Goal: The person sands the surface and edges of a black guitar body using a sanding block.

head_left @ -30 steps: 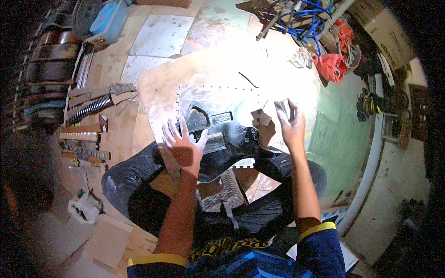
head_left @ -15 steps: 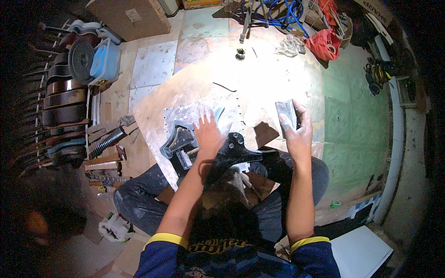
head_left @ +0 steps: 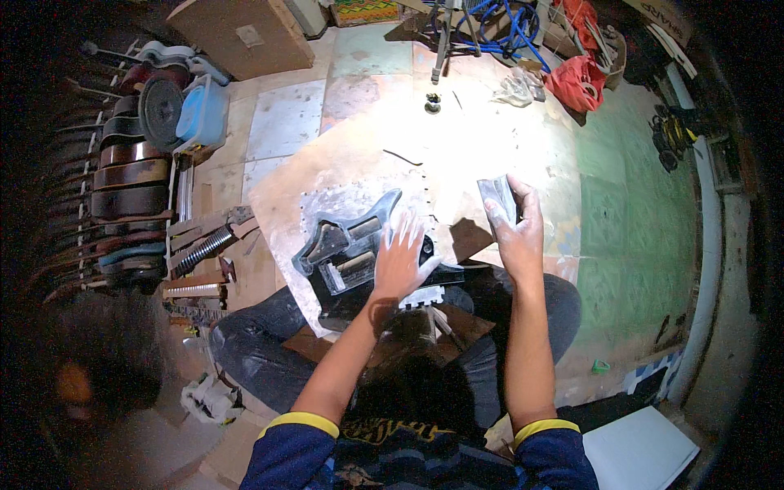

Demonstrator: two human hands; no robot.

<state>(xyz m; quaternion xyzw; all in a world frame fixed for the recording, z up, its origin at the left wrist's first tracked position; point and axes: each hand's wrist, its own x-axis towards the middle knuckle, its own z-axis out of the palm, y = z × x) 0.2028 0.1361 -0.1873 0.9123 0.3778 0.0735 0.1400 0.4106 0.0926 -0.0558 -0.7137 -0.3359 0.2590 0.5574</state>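
Observation:
A black electric guitar body (head_left: 380,211), with cut-out cavities and pale dust on it, lies before me above my crossed legs. My left hand (head_left: 398,265) rests flat on its right part, fingers stretched and whitened with dust; it hides some of the surface. To the right, raised clear of the body, my right hand (head_left: 523,230) grips a grey block that looks like a sanding block (head_left: 496,198), thumb on its face. Beneath the body is a dusty white mat (head_left: 322,202) with a toothed edge.
A board (head_left: 273,200) lies under the mat on the tiled floor. Guitars (head_left: 131,175) stand racked at the left, near a blue tub (head_left: 202,114). A red bag (head_left: 576,86) and blue hose (head_left: 494,28) are at the back right. A white panel (head_left: 641,449) lies at the lower right.
My left hand has moved right and nearer me across the guitar body, uncovering its cavities. The body appears turned. My right hand keeps the block, which tilts slightly differently.

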